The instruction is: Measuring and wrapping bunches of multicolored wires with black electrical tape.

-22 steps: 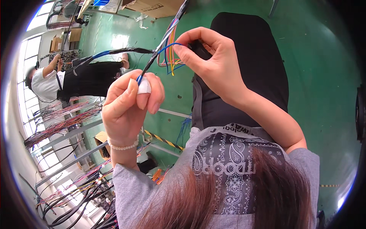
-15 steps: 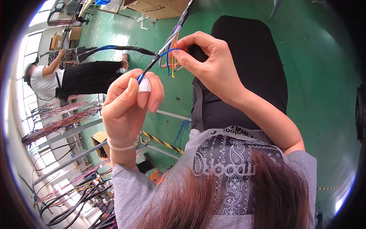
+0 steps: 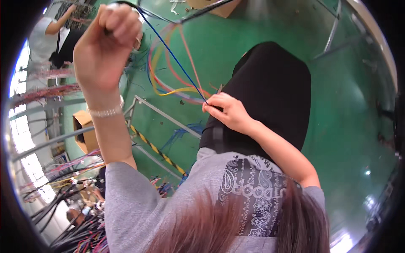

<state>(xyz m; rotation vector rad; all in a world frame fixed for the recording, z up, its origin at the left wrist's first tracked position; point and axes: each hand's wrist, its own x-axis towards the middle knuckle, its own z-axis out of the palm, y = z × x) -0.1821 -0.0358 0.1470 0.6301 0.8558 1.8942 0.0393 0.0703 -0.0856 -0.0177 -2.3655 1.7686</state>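
My left hand [image 3: 105,44] is raised high at the upper left, fingers closed around the upper end of a bundle of thin coloured wires [image 3: 171,71]. A blue wire [image 3: 177,63] runs taut from that hand down to my right hand [image 3: 225,110], which pinches its lower end in front of my black trousers [image 3: 270,92]. Orange, yellow and red wires hang in loose loops between the two hands. A black cable [image 3: 202,10] leads off from the bundle toward the top edge. A pale bracelet [image 3: 105,111] sits on my left wrist.
Below lies a green floor [image 3: 350,105] with a yellow-and-black striped bar [image 3: 158,149] and a grey metal frame [image 3: 164,114]. Racks hung with coloured wire bundles [image 3: 46,90] fill the left side, with a cardboard box [image 3: 82,130] beside them. Another person [image 3: 50,33] works at the upper left.
My left hand has gone up and away from my right, which has dropped toward my lap. The blue wire is now pulled out long and taut between them.
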